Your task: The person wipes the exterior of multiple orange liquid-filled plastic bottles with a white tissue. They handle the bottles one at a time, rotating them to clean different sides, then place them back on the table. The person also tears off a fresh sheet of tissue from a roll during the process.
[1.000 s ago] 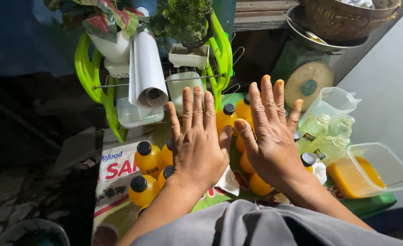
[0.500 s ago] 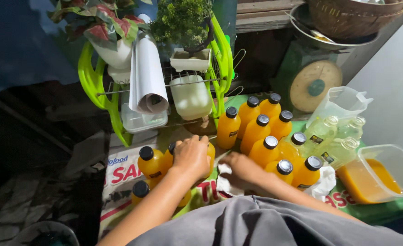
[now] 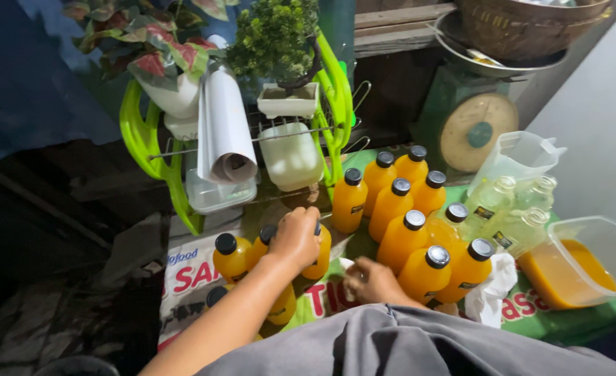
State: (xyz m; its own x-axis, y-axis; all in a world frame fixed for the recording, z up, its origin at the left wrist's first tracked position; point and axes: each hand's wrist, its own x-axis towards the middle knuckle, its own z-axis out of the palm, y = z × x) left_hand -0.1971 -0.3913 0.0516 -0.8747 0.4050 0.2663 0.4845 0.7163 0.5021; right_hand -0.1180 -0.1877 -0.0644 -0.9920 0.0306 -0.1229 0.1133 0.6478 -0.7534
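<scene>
Your left hand is closed over the cap end of an orange bottle, fingers curled down around its neck. That bottle stands upright, long axis vertical, cap pointing up into your palm, among a small group of like bottles at the left of the printed mat. Your right hand lies low beside it, fingers curled loosely in a half-fist near something small and white; I cannot tell whether it is pinching anything.

The mat is a flattened sack, white at the left with large red letters and a small blue mark, green at the right with more red lettering.

To the right, a cluster of filled bottles stands upright, all orange liquid with black screw caps; two near you carry small dark labels low on the front. Behind them lie several empty clear bottles with small dark labels, and a clear plastic jug. A clear rectangular tub at the far right holds orange liquid, roughly a third full. A crumpled white cloth sits between the tub and the bottles.

Behind, a green wire rack carries a rolled white sheet, a pale jerrycan and potted plants. A green dial scale stands at the back right.
</scene>
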